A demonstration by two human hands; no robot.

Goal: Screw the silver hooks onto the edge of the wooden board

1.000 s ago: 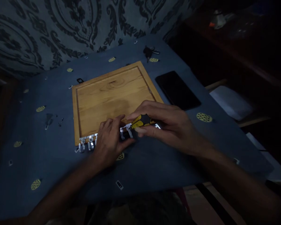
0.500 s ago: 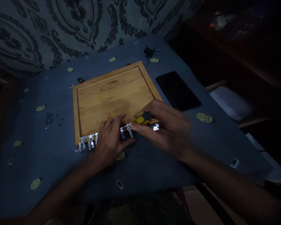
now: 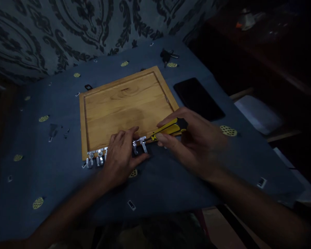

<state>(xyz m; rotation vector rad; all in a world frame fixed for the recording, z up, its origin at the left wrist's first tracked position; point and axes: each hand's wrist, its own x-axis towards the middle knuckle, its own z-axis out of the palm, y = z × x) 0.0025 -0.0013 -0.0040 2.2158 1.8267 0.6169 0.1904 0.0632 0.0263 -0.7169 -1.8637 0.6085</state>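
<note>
A wooden board (image 3: 119,103) with a raised rim lies on the table, and a silver metal hook rail (image 3: 100,153) runs along its near edge, its hooks hanging over the side. Draped over the middle of this rail, my left hand (image 3: 120,152) holds it to the board, fingers on top and thumb at the front. My right hand (image 3: 194,141) grips a yellow and black screwdriver (image 3: 171,128) by the handle. The screwdriver slants down to the left, its tip at the rail just right of my left hand. The screw head there is too small to make out.
A black phone or tablet (image 3: 198,98) lies right of the board. Keys (image 3: 167,55) sit at the back. Several tiny screws (image 3: 66,134) and a small clear bag (image 3: 52,130) are on the left. A patterned curtain or wall covering (image 3: 93,27) rises behind the blue tablecloth (image 3: 98,207).
My right hand has shifted slightly right and turned, so more of the screwdriver's handle and shaft shows. My left hand stays in place on the hook rail.
</note>
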